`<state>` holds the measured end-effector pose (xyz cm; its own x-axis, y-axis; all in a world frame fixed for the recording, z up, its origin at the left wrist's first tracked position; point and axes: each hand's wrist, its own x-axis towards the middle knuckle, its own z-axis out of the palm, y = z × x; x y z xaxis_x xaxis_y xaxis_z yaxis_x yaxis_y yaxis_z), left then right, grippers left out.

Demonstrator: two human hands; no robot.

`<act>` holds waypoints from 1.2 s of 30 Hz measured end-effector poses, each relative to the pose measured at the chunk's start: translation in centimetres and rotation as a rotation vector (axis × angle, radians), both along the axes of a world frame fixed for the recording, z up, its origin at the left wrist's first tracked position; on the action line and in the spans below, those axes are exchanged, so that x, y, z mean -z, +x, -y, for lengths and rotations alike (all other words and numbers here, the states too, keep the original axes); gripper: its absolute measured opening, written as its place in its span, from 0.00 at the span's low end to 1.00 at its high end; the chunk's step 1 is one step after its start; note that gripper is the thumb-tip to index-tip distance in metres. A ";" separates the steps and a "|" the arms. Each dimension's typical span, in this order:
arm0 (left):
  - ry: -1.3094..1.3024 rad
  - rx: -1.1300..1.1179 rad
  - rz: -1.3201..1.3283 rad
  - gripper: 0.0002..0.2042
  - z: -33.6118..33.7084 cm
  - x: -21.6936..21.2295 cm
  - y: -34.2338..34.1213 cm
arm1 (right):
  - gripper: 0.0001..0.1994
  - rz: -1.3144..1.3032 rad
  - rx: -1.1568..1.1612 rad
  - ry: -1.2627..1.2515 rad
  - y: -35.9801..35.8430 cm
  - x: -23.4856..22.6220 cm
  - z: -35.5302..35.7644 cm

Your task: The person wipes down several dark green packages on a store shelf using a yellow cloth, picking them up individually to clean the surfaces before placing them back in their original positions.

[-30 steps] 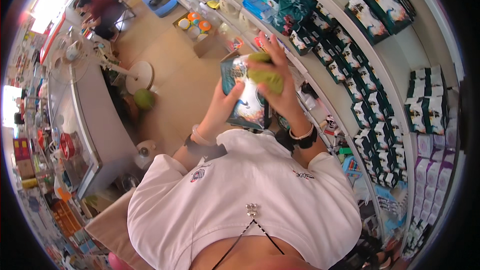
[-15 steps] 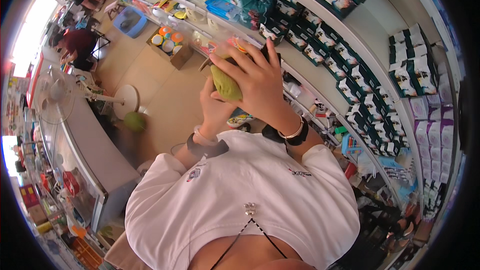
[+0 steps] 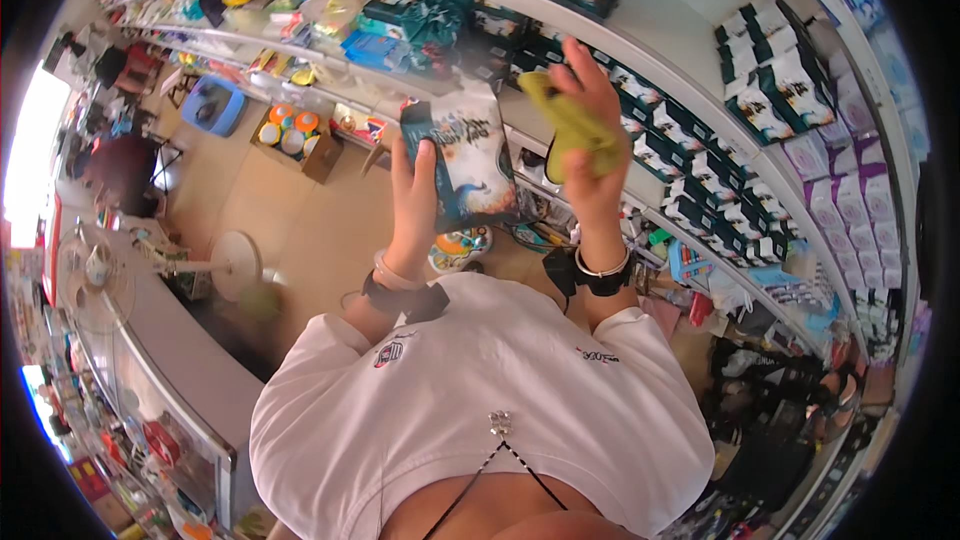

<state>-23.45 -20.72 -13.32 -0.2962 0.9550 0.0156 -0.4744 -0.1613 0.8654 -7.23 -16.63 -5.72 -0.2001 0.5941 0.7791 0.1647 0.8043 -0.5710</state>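
Note:
My left hand (image 3: 408, 198) grips the lower left side of a soft, dark green and white packet (image 3: 470, 162), thumb on its front. The packet is upright in front of my chest, its white top crumpled. To its right, my right hand (image 3: 604, 145) is raised, holding a folded yellow-green cloth (image 3: 572, 122) between thumb and fingers. Cloth and packet are apart. Similar dark green and white packets (image 3: 690, 155) stand in rows on the shelf just beyond my right hand.
Long white shelving (image 3: 640, 70) curves across the far and right sides, with purple-white packs (image 3: 815, 185) at right. On the floor are an open carton (image 3: 322, 158), a blue tub (image 3: 213, 105) and a fan's round base (image 3: 236, 266). A glass-sided counter (image 3: 170, 350) stands left.
My hands have separated: the right moved right with the cloth, and the packet now shows plainly in the left. My view has shifted, so the shelves sit farther left.

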 end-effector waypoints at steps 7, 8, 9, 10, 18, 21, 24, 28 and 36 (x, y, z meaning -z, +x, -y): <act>0.001 0.074 -0.001 0.17 -1.4 -0.7 2.5 | 0.27 0.858 0.133 0.114 -0.1 2.8 2.9; -0.003 0.060 -0.072 0.16 -1.7 0.2 2.4 | 0.27 0.957 0.030 0.117 0.8 3.7 3.1; -0.002 0.075 -0.071 0.16 -2.0 0.3 2.4 | 0.27 0.960 0.044 0.110 2.0 4.4 3.4; -0.016 0.109 0.005 0.17 -2.4 0.3 2.3 | 0.27 0.846 -0.158 0.078 3.2 5.1 3.6; -0.128 0.543 0.498 0.24 -2.8 0.2 3.6 | 0.31 -0.848 -0.420 -0.586 2.2 8.0 4.2; 0.050 0.323 0.139 0.24 -1.7 1.0 5.0 | 0.33 -0.813 -0.449 -0.486 -0.2 7.9 4.4; 0.145 0.429 -0.234 0.23 -1.8 2.1 3.3 | 0.30 -0.534 -0.390 -0.377 0.1 7.7 3.6; -0.151 0.769 0.357 0.28 -0.5 1.3 1.7 | 0.25 0.212 -0.095 0.008 0.3 6.7 3.1; -0.082 0.970 0.728 0.25 0.2 -0.8 1.3 | 0.23 0.503 0.156 0.224 -0.9 3.6 2.2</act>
